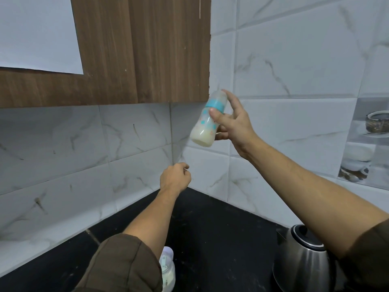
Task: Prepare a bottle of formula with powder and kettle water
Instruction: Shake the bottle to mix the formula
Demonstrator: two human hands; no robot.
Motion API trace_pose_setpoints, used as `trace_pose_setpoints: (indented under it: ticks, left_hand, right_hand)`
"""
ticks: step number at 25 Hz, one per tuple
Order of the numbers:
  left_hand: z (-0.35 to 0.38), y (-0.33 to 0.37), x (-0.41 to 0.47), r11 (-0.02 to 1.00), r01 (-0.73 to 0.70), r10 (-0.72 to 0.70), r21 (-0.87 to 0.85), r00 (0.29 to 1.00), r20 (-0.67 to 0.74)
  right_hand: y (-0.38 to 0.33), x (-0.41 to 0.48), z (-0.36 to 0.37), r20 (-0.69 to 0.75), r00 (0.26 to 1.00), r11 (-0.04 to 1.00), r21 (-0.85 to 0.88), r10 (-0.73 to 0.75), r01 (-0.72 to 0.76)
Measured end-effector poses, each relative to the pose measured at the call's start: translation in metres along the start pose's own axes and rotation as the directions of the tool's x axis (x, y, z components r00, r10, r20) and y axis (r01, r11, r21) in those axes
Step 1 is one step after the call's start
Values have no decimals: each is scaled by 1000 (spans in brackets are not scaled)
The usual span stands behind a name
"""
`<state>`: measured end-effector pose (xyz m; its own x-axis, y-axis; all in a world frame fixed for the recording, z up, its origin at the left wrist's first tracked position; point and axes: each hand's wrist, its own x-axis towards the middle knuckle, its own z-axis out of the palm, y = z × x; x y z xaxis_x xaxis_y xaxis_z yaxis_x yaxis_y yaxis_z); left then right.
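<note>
Bottle [207,123] tilted near cabinet [147,60] corner, pinched in right grip [233,123], left grip [174,177] curled empty above counter [210,228]

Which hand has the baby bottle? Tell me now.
The right hand: thumb and fingers grip the blue-collared baby bottle, held up tilted. The left hand sits lower, curled, holding nothing visible.

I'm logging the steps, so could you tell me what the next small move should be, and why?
Probably a shake to mix: the right hand grips the closed baby bottle tilted in mid-air, milky liquid inside, and the kettle stands on the counter.
</note>
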<state>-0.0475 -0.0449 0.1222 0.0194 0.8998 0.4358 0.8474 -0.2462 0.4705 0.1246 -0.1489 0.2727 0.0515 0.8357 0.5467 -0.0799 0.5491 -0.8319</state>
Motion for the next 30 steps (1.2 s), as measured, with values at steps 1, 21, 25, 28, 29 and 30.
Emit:
trace_pose_setpoints:
  ticks: [1,21,25,28,29,30]
  left_hand:
    - [0,0,0,1000,-1,1,0,1000,-2]
    - [0,8,9,1000,-17,17,5,1000,-3]
    - [-2,8,7,1000,-26,27,8,1000,-14]
    - [-4,4,5,1000,-9,10,24,1000,-20]
    - [-4,2,6,1000,-9,10,25,1000,-17]
    - [-2,1,6,1000,-10,10,23,1000,-13]
  right_hand:
    - [-1,3,-1,-104,995,996,84,0,9]
    - [5,1,2,-20,999,1000,-2,28,-28]
    - [7,8,7,-308,950,959,280,60,30]
    - [4,18,6,-457,873,864,494,169,92]
    - [3,14,8,-402,902,888,458,155,52]
    - [2,9,10,-309,944,934,356,114,4]
